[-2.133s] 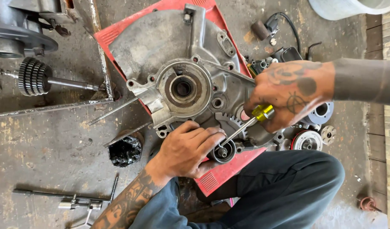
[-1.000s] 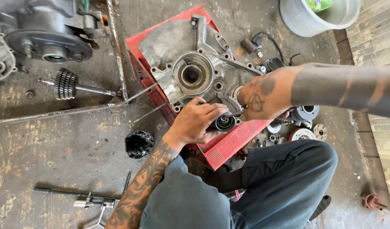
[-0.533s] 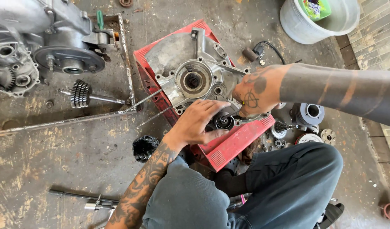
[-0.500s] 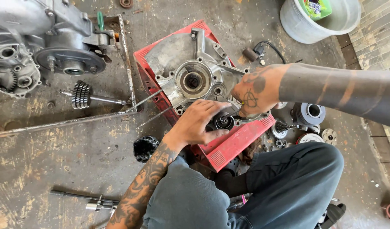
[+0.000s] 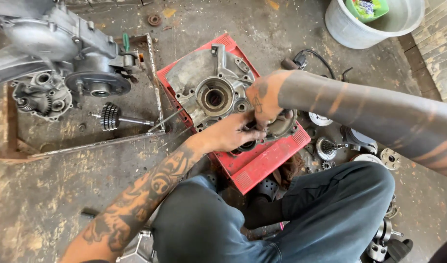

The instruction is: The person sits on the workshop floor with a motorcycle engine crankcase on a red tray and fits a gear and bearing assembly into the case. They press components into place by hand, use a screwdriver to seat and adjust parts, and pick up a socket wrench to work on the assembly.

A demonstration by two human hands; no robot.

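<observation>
My left hand curls around the dark round bearing seat at the near edge of the grey cast-metal engine case half; my right hand pinches something I cannot make out just above it. The case lies opened on the red plastic crate, parts loose around, so I judge plenty remains. The grey bucket holds a green tub.

Workshop floor clutter
A toothed gear shaft lies beside an engine block; a grey bucket stands far right, above loose round metal parts
</observation>
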